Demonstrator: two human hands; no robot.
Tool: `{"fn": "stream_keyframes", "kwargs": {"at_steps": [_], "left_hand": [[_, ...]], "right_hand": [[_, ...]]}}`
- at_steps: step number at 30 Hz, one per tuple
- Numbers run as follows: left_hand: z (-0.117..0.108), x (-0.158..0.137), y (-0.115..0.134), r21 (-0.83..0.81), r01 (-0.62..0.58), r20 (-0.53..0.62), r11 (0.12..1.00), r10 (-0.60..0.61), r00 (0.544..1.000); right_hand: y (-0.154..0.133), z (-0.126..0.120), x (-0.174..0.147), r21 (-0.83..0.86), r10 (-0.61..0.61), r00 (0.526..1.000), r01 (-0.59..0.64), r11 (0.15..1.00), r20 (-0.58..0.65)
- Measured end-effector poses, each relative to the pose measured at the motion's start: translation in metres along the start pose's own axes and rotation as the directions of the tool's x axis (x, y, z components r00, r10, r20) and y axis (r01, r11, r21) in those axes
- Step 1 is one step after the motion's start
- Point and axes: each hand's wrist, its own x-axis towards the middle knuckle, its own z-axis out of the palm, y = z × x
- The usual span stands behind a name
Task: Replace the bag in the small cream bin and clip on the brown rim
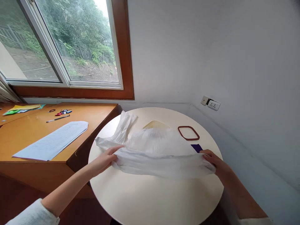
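Observation:
A thin white plastic bag (161, 162) is stretched sideways across the round table between my two hands. My left hand (109, 158) pinches its left end, and my right hand (212, 159) grips the right end. Behind the stretched edge, more of the sheer plastic lies spread out. Crumpled white plastic (124, 125) lies at the left; whether it belongs to the same bag I cannot tell. The rim of a cream-coloured object (156, 124) shows beyond the plastic, its rest covered. A dark purple flat piece (196, 147) peeks out close to my right hand.
A brown rounded-square ring (180, 132) lies at the back right of the round cream table (157, 200). On the wooden desk (98, 109) at left are papers (53, 140), a pen (58, 118) and keys (63, 112). Walls and a socket (213, 105) stand behind.

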Motion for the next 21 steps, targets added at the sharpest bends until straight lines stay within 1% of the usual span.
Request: {"fn": "stream_keyframes", "kwargs": {"at_steps": [2,3,5,7,8,9,11,13,14,16,17,19,21], "left_hand": [[0.005,0.006,-0.008,0.053,-0.031,0.126,0.998,0.024,0.992],[0.007,0.008,-0.011,0.065,-0.049,0.167,0.997,0.038,0.985],[0.013,0.013,-0.015,0.076,-0.073,0.193,0.994,0.057,0.980],[0.018,0.016,-0.016,0.096,-0.077,0.163,0.992,0.061,0.985],[0.021,0.017,-0.015,0.130,-0.088,0.121,0.988,0.072,0.990],[0.022,0.018,-0.013,0.177,-0.106,0.067,0.978,0.095,0.993],[0.022,0.020,-0.007,0.256,-0.159,-0.018,0.953,0.169,0.985],[0.019,0.021,0.002,0.267,-0.220,-0.068,0.938,0.246,0.967],[0.017,0.022,0.007,0.245,-0.239,-0.098,0.940,0.269,0.958],[0.014,0.021,0.018,0.158,-0.250,-0.170,0.955,0.276,0.946],[0.013,0.021,0.024,0.088,-0.246,-0.198,0.965,0.259,0.945],[0.016,0.020,0.037,-0.115,-0.226,-0.226,0.967,0.196,0.954],[0.023,0.018,0.050,-0.353,-0.204,-0.265,0.913,0.111,0.958]], "right_hand": [[0.006,0.010,0.011,0.080,0.043,0.997,-0.038,0.996,-0.061],[0.009,0.014,0.016,0.113,0.061,0.992,-0.048,0.992,-0.111],[0.015,0.018,0.028,0.149,0.093,0.967,-0.058,0.987,-0.238],[0.021,0.020,0.038,0.127,0.079,0.936,-0.037,0.991,-0.343],[0.022,0.020,0.041,0.095,0.048,0.927,-0.014,0.995,-0.372],[0.022,0.020,0.044,0.050,0.000,0.921,0.021,0.999,-0.389],[0.016,0.021,0.044,-0.065,-0.124,0.908,0.107,0.992,-0.399],[0.006,0.025,0.039,-0.178,-0.246,0.894,0.191,0.965,-0.373],[0.000,0.029,0.034,-0.233,-0.306,0.890,0.235,0.943,-0.339],[-0.011,0.040,0.021,-0.346,-0.419,0.878,0.328,0.879,-0.231],[-0.015,0.049,0.014,-0.404,-0.468,0.869,0.375,0.834,-0.159],[-0.019,0.071,0.002,-0.508,-0.536,0.844,0.457,0.730,-0.011],[-0.018,0.096,-0.006,-0.596,-0.565,0.820,0.502,0.626,0.098]]}}
